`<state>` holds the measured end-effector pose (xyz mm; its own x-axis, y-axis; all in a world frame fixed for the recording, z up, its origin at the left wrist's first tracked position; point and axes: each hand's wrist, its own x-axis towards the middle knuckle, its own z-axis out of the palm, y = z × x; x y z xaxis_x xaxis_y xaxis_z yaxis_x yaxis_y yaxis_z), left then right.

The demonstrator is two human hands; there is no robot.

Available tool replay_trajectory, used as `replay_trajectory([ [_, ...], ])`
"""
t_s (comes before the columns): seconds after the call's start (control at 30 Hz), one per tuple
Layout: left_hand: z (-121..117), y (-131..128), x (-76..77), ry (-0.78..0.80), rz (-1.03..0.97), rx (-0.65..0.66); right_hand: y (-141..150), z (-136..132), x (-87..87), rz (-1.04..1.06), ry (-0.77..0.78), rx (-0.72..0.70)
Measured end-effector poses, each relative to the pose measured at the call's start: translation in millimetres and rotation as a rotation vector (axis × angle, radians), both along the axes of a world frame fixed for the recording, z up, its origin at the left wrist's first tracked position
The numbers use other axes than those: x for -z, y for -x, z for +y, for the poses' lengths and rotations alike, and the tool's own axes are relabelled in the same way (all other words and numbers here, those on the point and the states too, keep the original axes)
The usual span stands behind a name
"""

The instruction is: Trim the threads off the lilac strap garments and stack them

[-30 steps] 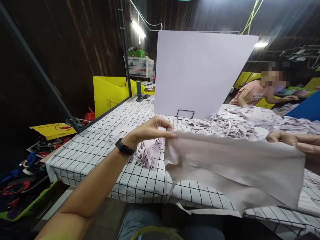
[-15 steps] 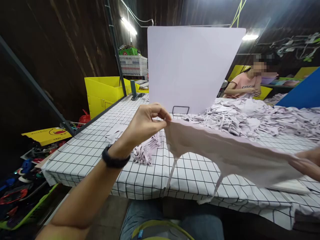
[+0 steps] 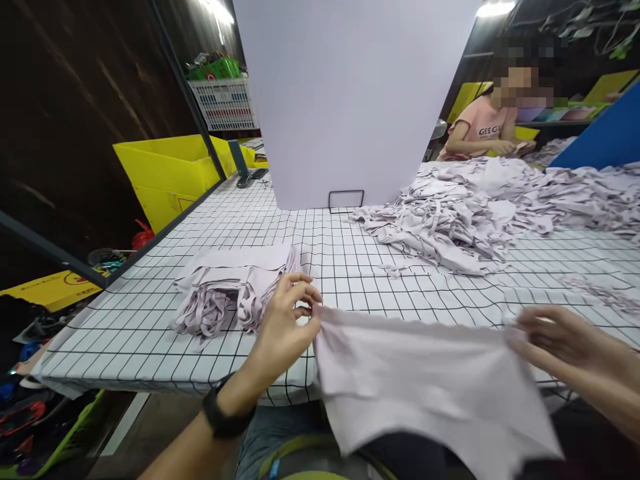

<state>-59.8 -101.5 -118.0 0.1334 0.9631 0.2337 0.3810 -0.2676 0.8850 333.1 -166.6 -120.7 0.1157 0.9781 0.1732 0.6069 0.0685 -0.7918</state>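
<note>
While the upright white board (image 3: pixel 350 100) stands on the grid-patterned table (image 3: pixel 365 287), one yellow box (image 3: pixel 165 170), open-topped, sits to the board's left. One white basket (image 3: pixel 225 105), slatted, green container on top: left of the board, nearer to it than the box. One stack of pale pieces (image 3: pixel 240 267), straps bunched at the near edge: on the table, front-left of the board. One left hand (image 3: pixel 290 320), black wristband: in front of the board, thumb and fingers pinching a cloth corner. One pale cloth (image 3: pixel 425 380), scalloped upper edge, hanging spread between both hands: in front of the board. One heap of pale pieces (image 3: pixel 450 213): right of the board. One person (image 3: pixel 483 127), pink shirt: beyond the heap, right of the board. One right hand (image 3: pixel 575 340), blurred: front-right of the board, fingers gripping the cloth's other upper corner.
</note>
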Motion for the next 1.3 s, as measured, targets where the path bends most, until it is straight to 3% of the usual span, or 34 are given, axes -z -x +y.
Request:
replay_trajectory([
  [0.1, 54, -17, 39.2, 0.022, 0.198, -0.083, 20, 60, 28.2, 0.032, 0.160, 0.026],
  [0.17, 80, -26, 58.2, 0.034, 0.344, -0.119, 32, 100, 45.3, -0.057, 0.152, 0.037],
  [0.23, 96, -34, 67.9, 0.039, 0.420, -0.116, 41, 128, 57.0, -0.086, 0.126, 0.080],
  [0.3, 100, -41, 68.8, 0.030, 0.455, -0.095, 46, 139, 61.2, -0.101, 0.091, 0.117],
  [0.4, 91, -59, 61.6, -0.094, 0.544, 0.027, 47, 113, 57.1, -0.117, 0.060, 0.170],
  [0.5, 77, -90, 58.1, -0.265, 0.565, 0.401, 46, 48, 56.3, -0.135, 0.099, 0.277],
  [0.57, 70, -116, 62.1, -0.317, 0.526, 0.671, 46, 1, 65.2, -0.137, 0.220, 0.401],
  [0.6, 67, -128, 65.7, -0.326, 0.510, 0.776, 48, -20, 72.6, -0.086, 0.314, 0.397],
  [0.63, 64, -140, 70.2, -0.324, 0.500, 0.858, 50, -36, 81.5, -0.006, 0.416, 0.346],
  [0.7, 59, -158, 79.9, -0.299, 0.500, 0.954, 59, -55, 101.1, 0.191, 0.478, 0.243],
  [0.83, 50, -172, 93.8, -0.280, 0.517, 0.952, 82, -53, 132.2, 0.463, 0.344, 0.175],
  [0.97, 45, -170, 96.9, -0.304, 0.525, 0.931, 96, -48, 143.4, 0.506, 0.289, 0.159],
  [1.17, 43, -169, 96.5, -0.346, 0.674, 0.904, 103, -65, 136.7, 0.499, 0.258, 0.152],
  [1.3, 42, -170, 96.3, -0.359, 0.727, 0.889, 99, -109, 120.1, 0.352, 0.283, 0.183],
])
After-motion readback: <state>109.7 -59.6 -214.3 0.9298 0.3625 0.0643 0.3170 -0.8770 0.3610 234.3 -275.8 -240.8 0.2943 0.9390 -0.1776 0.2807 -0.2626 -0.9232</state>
